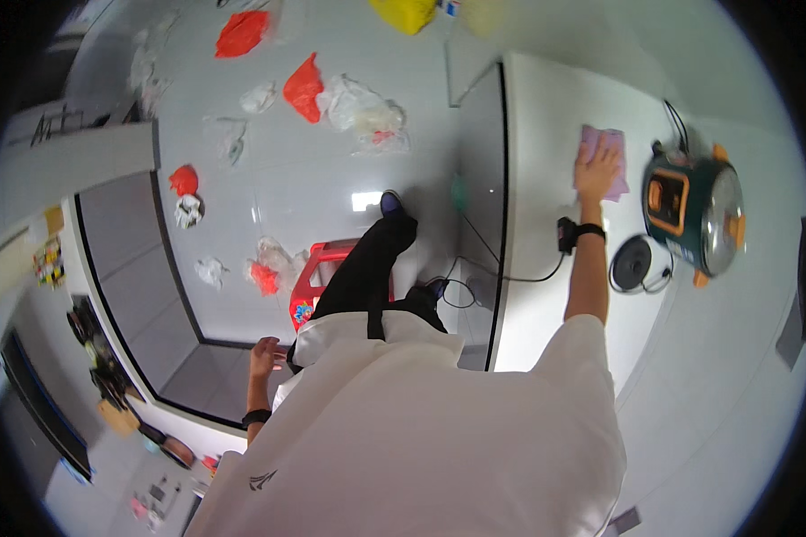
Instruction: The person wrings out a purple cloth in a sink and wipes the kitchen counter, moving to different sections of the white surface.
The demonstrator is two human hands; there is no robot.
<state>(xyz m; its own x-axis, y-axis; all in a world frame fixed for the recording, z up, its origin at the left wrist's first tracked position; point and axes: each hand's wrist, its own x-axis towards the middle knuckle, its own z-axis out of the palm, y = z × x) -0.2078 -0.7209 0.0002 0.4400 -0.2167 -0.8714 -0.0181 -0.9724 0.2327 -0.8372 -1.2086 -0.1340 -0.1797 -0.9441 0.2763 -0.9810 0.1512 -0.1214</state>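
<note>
My right hand (pixel 598 171) lies flat with its fingers spread on a folded purple cloth (pixel 618 184), which rests on the white countertop (pixel 544 221). Just beyond the cloth stands a dark green electric cooker (pixel 695 208) with orange handles and a domed clear lid. Nearer my forearm is a black round disc (pixel 631 263) with a thin cable looped around it. My left hand (pixel 265 356) hangs by my left side, fingers loosely bent and apart, with nothing seen in it. A red plastic stool (pixel 305 285) is close to that hand, partly hidden by my leg.
Red and clear plastic bags (pixel 363 111) lie scattered over the grey tiled floor (pixel 295 188). A black cable (pixel 530 278) runs from my right wrist over the counter's dark edge towards my feet. At left, a second counter (pixel 117 302) carries pans and a wooden board (pixel 117 416).
</note>
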